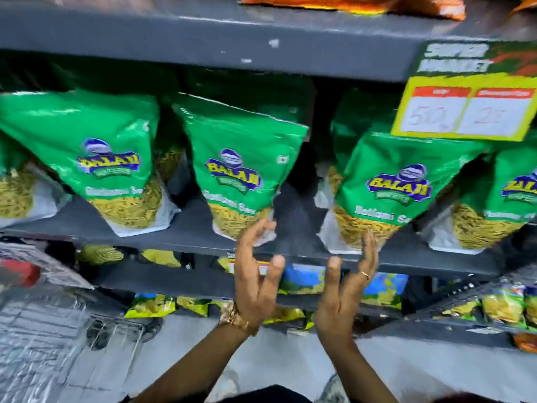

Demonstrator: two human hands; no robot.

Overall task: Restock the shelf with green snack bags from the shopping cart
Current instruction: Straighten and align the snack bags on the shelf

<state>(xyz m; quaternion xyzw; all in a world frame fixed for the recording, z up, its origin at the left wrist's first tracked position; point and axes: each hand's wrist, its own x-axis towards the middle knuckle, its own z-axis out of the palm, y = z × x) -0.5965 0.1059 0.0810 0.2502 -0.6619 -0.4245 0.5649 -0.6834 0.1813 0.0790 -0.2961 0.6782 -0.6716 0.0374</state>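
Several green snack bags stand in a row on the grey shelf (186,237). One green bag (238,170) leans in the middle, another (389,184) to its right, and one (96,158) to the left. My left hand (255,274) is raised in front of the shelf edge with fingers apart, its fingertips touching the bottom of the middle bag. My right hand (348,286) is held up beside it, palm inward and empty, its fingertips at the lower corner of the right bag. A gap of bare shelf lies between these two bags.
A yellow price sign (465,112) hangs from the upper shelf at right. Lower shelves hold yellow and blue snack packs (302,279). The metal shopping cart (43,330) is at lower left. Orange bags (348,2) lie on the top shelf.
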